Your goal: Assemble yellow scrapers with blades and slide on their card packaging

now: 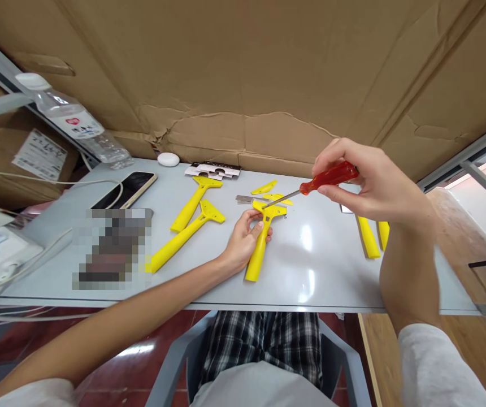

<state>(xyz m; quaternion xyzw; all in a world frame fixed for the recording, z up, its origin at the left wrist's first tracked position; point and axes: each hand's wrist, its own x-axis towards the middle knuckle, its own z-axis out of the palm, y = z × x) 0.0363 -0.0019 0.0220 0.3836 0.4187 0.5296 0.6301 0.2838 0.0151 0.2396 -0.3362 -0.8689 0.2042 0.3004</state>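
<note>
Left hand (243,242) clasps a scraper (257,260), right hand (374,183) a screwdriver (330,177); screwing seems unfinished, blades (244,199) loose at the scraper's ten o'clock.

No word can be read with certainty. The bottle (76,125) has a white label (82,123) with a red emblem carrying tiny pale marks and, below it, a row of dark characters too blurred to make out. On the carton (1,144) at the left is a white sticker (40,156): a line of large dark characters, opening with what look like 2s, above barcode-like bars. The card (212,170) bears black print, too small to read.
</note>
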